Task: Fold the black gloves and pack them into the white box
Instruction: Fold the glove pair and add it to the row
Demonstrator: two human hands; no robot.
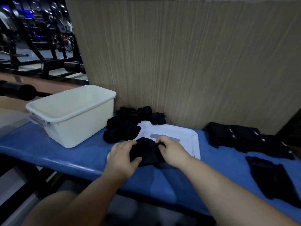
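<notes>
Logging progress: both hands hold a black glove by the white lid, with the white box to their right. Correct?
No. In the head view the white box stands to their left, not right. Left hand and right hand do hold the black glove by the white lid.

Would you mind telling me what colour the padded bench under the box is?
The bench is blue, clearest in the head view.

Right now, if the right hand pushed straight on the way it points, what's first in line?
The black glove the right hand grips; beyond, probably the crumpled glove pile. Depth unclear.
</notes>
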